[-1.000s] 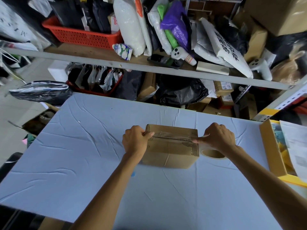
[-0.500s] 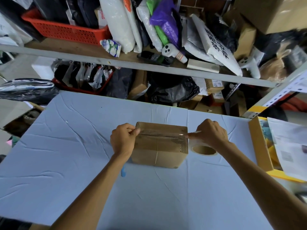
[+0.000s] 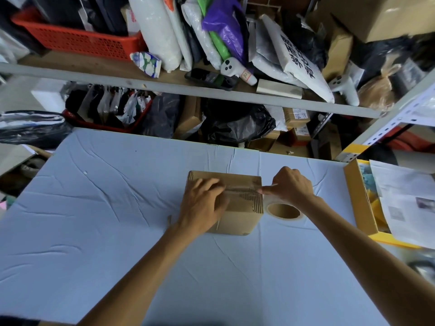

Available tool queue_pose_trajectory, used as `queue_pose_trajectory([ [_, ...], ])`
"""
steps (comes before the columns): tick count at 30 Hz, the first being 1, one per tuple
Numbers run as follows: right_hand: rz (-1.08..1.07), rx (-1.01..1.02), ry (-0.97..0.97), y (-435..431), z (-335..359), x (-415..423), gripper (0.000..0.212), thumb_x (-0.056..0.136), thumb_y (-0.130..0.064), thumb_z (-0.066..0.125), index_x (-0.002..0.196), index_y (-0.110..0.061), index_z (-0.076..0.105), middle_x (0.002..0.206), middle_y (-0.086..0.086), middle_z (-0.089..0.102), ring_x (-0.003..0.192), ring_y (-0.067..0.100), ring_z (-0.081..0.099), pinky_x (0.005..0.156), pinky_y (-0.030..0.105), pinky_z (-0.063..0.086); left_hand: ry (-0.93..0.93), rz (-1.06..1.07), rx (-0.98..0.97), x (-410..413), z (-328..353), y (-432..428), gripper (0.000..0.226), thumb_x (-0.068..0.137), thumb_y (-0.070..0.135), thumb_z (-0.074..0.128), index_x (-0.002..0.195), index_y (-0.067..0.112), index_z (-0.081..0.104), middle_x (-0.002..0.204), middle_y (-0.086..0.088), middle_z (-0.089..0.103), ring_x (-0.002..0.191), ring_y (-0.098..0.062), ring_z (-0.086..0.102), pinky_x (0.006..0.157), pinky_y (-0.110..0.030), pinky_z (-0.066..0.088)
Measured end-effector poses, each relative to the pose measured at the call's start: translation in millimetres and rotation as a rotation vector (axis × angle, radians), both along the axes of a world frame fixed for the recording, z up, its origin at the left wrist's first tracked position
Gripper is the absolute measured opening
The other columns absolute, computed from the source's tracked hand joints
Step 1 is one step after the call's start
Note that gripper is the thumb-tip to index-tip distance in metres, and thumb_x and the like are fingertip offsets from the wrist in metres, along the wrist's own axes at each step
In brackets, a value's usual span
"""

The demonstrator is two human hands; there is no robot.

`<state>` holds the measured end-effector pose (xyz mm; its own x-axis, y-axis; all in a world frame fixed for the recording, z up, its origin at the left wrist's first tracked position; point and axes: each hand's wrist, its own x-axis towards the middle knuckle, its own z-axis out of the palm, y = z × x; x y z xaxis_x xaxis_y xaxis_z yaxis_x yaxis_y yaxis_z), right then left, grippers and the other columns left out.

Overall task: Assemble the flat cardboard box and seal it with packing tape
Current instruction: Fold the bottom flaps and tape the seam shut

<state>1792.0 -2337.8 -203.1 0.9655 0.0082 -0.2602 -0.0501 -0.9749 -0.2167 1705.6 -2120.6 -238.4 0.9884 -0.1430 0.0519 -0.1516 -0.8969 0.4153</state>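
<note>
Since a moment ago my left hand has moved from the left edge of the cardboard box up onto its top, and now it lies flat there, with the fingers spread narrow and pressing on the strip of clear packing tape that runs across the top seam. This hand holds nothing; it only presses down. My right hand is at the right upper edge of the box, as before. Its fingers are curled almost closed and the thumb tip touches the tape just at the corner. I cannot tell if they pinch the tape or only press it.

The box stands closed in the middle of the bench, which is covered with a light blue wrinkled cloth. The tape roll lies flat on the cloth, touching the right side of the box and just below my right hand.

At the right edge of the bench is an open yellow carton with printed papers inside. Behind the bench a metal shelf is full of bags, and a red basket stands at its left.
</note>
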Motion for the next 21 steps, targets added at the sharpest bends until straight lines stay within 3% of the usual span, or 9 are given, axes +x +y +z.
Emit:
queue_pose_trajectory([
  [3,0.014,-0.001,-0.038,1.7,1.1,-2.6,0.058,0.070,-0.067,0.068,0.079,-0.010,0.070,0.078,0.002,0.065,0.066,0.020,0.055,0.049,0.025,0.034,0.058,-0.073,0.172,-10.7,-11.8,-2.9,0.076,0.085,0.073,0.016,0.149,0.033,0.023,0.158,-0.002,0.023,0.145,-0.027,0.020,0.117,-0.043,0.009],
  [6,0.007,0.029,-0.049,2.5,4.7,-5.6,0.059,0.068,-0.067,0.070,0.075,-0.008,0.068,0.073,0.003,0.060,0.063,0.019,0.049,0.047,0.025,0.029,0.062,-0.142,0.249,-0.7,-10.4,9.6,0.076,0.082,0.074,-0.004,0.148,0.042,0.016,0.159,-0.002,0.016,0.147,-0.028,0.014,0.117,-0.053,0.006],
  [8,-0.033,0.080,-0.075,2.9,7.4,-8.4,0.065,0.066,-0.066,0.072,0.074,-0.002,0.069,0.068,0.004,0.059,0.064,0.022,0.050,0.049,0.028,0.032,0.044,-0.170,0.239,9.8,0.3,20.6,0.063,0.089,0.059,0.007,0.147,0.039,0.024,0.159,-0.001,0.019,0.147,-0.025,0.014,0.118,-0.051,0.011],
  [10,-0.028,0.149,-0.109,4.4,9.8,-13.3,0.061,0.069,-0.063,0.069,0.075,-0.002,0.072,0.070,0.007,0.064,0.069,0.024,0.056,0.052,0.031,0.037,0.014,-0.226,0.152,17.3,10.3,26.6,0.048,0.097,0.031,0.037,0.145,0.027,0.034,0.158,0.002,0.022,0.147,-0.019,0.015,0.119,-0.043,0.018],
  [12,0.016,0.250,-0.108,4.6,14.6,-19.1,0.046,0.077,-0.053,0.066,0.073,-0.008,0.073,0.072,0.005,0.066,0.071,0.023,0.058,0.054,0.030,0.038,0.105,-0.272,0.083,21.0,19.3,27.6,0.055,0.095,0.019,0.051,0.146,0.020,0.033,0.155,0.003,0.027,0.142,-0.016,0.024,0.114,-0.032,0.023],
  [14,0.083,0.344,-0.076,-0.5,17.5,-22.4,0.024,0.080,-0.036,0.067,0.072,-0.014,0.072,0.073,0.004,0.066,0.070,0.023,0.059,0.053,0.028,0.040,0.147,-0.302,0.130,18.0,25.3,24.9,0.059,0.093,0.024,0.054,0.147,0.024,0.029,0.145,0.002,0.032,0.133,-0.018,0.033,0.107,-0.033,0.033],
  [16,0.127,0.383,-0.036,-10.9,14.8,-21.8,0.013,0.077,-0.026,0.070,0.078,-0.015,0.075,0.079,0.004,0.070,0.074,0.022,0.063,0.058,0.032,0.048,0.134,-0.335,0.216,11.5,22.1,21.2,0.062,0.094,0.032,0.053,0.148,0.032,0.022,0.139,0.001,0.028,0.127,-0.020,0.030,0.101,-0.040,0.039],
  [19,0.163,0.361,0.007,-22.5,7.9,-19.8,0.013,0.077,-0.026,0.074,0.086,-0.018,0.078,0.087,0.002,0.073,0.080,0.019,0.066,0.066,0.033,0.054,0.112,-0.328,0.289,0.9,13.2,12.8,0.063,0.094,0.035,0.050,0.149,0.032,0.019,0.139,-0.003,0.026,0.125,-0.023,0.031,0.092,-0.043,0.046],
  [21,0.174,0.383,0.021,-25.0,6.4,-19.9,0.013,0.078,-0.025,0.075,0.087,-0.017,0.079,0.087,0.001,0.073,0.079,0.019,0.066,0.067,0.032,0.053,0.003,-0.350,0.359,-4.0,8.9,7.5,0.065,0.088,0.035,0.062,0.145,0.022,0.032,0.130,-0.008,0.040,0.113,-0.026,0.041,0.082,-0.041,0.050],
])
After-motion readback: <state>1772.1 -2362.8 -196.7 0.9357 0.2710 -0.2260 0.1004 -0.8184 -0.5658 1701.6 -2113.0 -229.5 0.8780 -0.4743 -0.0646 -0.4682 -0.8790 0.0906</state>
